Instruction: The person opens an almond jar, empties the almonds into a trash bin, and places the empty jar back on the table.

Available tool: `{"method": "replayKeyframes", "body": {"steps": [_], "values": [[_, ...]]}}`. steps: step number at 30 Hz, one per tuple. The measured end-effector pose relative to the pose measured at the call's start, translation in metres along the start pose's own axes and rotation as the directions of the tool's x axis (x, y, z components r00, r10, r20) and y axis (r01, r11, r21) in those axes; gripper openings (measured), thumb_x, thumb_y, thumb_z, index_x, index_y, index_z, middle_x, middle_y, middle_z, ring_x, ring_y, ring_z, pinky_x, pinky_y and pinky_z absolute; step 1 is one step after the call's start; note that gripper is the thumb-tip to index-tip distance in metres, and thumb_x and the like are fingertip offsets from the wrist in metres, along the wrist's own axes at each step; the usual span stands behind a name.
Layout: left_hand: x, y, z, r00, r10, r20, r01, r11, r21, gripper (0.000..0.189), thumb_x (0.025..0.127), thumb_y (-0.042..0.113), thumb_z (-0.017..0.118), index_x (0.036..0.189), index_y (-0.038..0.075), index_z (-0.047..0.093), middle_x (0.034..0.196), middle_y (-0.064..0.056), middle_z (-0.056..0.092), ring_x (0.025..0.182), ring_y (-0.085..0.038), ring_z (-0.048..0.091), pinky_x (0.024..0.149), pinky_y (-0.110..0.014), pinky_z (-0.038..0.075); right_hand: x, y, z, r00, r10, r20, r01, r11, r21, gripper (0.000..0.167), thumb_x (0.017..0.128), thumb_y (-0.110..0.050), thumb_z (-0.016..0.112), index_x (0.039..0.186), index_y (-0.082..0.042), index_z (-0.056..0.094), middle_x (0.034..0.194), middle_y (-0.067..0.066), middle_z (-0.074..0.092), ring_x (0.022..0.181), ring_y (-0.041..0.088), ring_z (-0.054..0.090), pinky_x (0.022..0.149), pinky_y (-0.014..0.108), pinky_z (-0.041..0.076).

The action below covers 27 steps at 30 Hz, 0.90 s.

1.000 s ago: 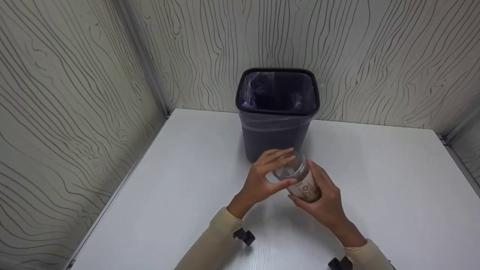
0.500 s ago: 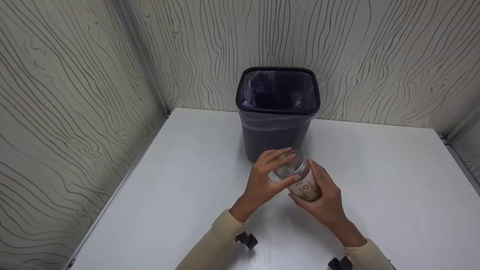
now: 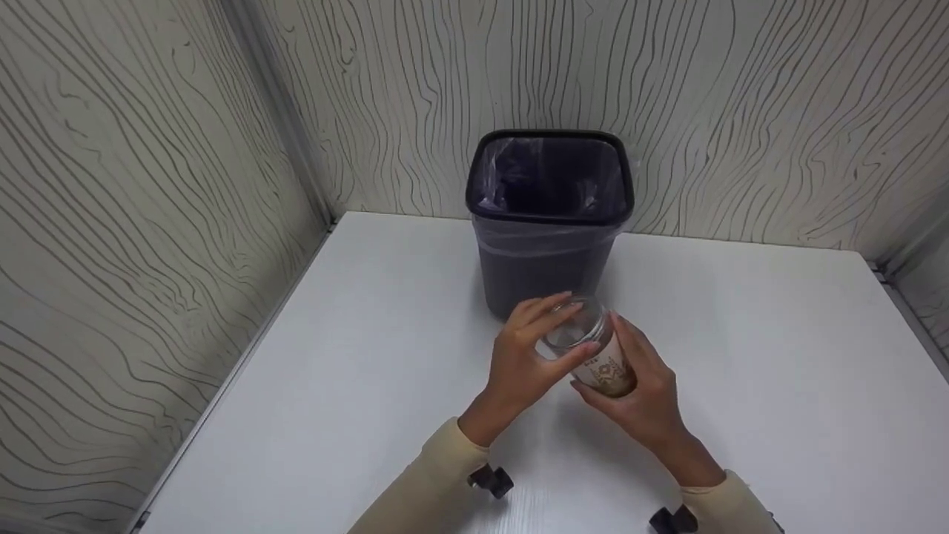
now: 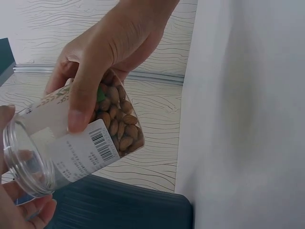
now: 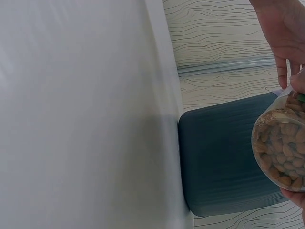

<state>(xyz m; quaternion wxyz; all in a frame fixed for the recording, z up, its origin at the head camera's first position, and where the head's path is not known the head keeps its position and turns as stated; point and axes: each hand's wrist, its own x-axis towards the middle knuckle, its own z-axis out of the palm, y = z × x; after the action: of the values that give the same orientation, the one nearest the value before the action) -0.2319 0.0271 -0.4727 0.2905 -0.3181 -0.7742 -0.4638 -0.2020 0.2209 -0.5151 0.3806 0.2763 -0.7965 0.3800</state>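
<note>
In the head view both hands are on a clear plastic jar of almonds (image 3: 608, 371), tilted with its top toward the upper left. My right hand (image 3: 646, 393) holds the jar's lower body, fingers on the far side and thumb beneath. The left hand (image 3: 523, 356) grips the clear top end, thumb on the near side and fingers over the far rim. Brown almonds (image 4: 119, 117) fill the base end in the left wrist view, beside a white barcode label (image 4: 86, 148). In the right wrist view the jar's round base (image 5: 286, 152) faces the camera.
A dark bin (image 3: 545, 259) with a clear liner stands just beyond the hands, against the back wall (image 3: 415, 111). The white table (image 3: 371, 319) runs to panels with wood-grain lines at the left and back. Black camera mounts sit on both wrists.
My left wrist has shifted slightly right, and its thumb has slid up and right along the jar's top. The right hand and the jar stay almost in place.
</note>
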Motion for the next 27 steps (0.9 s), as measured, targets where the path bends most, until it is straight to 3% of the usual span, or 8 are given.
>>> {"method": "replayKeyframes", "body": {"steps": [8, 12, 18, 27], "values": [[0.002, -0.008, -0.002, 0.999, 0.053, 0.014, -0.052, 0.998, -0.043, 0.052, 0.086, 0.04, 0.082, 0.131, 0.016, 0.071, 0.14, -0.004, 0.062, 0.129, -0.017, 0.055, 0.102, -0.032, 0.05, 0.001, 0.0, -0.001, 1.0, -0.005, -0.004, 0.005, 1.0, -0.009, 0.104, 0.061, -0.014, 0.096, 0.149, 0.006, 0.044, 0.146, 0.017, 0.054, 0.128, 0.016, 0.056, 0.106, 0.019, 0.042], [0.004, -0.016, -0.003, 0.996, 0.082, 0.04, -0.075, 0.985, -0.154, 0.052, 0.086, 0.03, 0.084, 0.133, 0.013, 0.069, 0.143, -0.006, 0.06, 0.133, -0.019, 0.053, 0.106, -0.036, 0.047, 0.002, -0.001, -0.001, 1.0, -0.012, -0.004, 0.012, 1.0, 0.001, 0.102, 0.063, -0.015, 0.095, 0.149, 0.006, 0.044, 0.146, 0.018, 0.053, 0.128, 0.017, 0.056, 0.106, 0.019, 0.042], [0.006, -0.023, -0.004, 0.989, 0.091, 0.115, -0.05, 0.946, -0.321, 0.05, 0.087, 0.02, 0.083, 0.134, 0.011, 0.067, 0.148, -0.007, 0.056, 0.137, -0.022, 0.051, 0.109, -0.04, 0.044, 0.003, -0.003, -0.001, 1.0, -0.014, 0.0, 0.014, 1.0, 0.016, 0.103, 0.062, -0.014, 0.096, 0.149, 0.007, 0.044, 0.147, 0.018, 0.053, 0.128, 0.016, 0.055, 0.106, 0.02, 0.042], [0.005, -0.026, -0.003, 0.982, 0.122, 0.141, -0.064, 0.93, -0.361, 0.054, 0.086, 0.017, 0.083, 0.136, 0.007, 0.065, 0.149, -0.009, 0.054, 0.138, -0.024, 0.05, 0.111, -0.041, 0.043, 0.002, -0.005, 0.0, 1.0, -0.01, 0.008, 0.009, 1.0, 0.015, 0.105, 0.061, -0.015, 0.097, 0.149, 0.007, 0.044, 0.146, 0.018, 0.054, 0.128, 0.015, 0.056, 0.105, 0.021, 0.043]]}}
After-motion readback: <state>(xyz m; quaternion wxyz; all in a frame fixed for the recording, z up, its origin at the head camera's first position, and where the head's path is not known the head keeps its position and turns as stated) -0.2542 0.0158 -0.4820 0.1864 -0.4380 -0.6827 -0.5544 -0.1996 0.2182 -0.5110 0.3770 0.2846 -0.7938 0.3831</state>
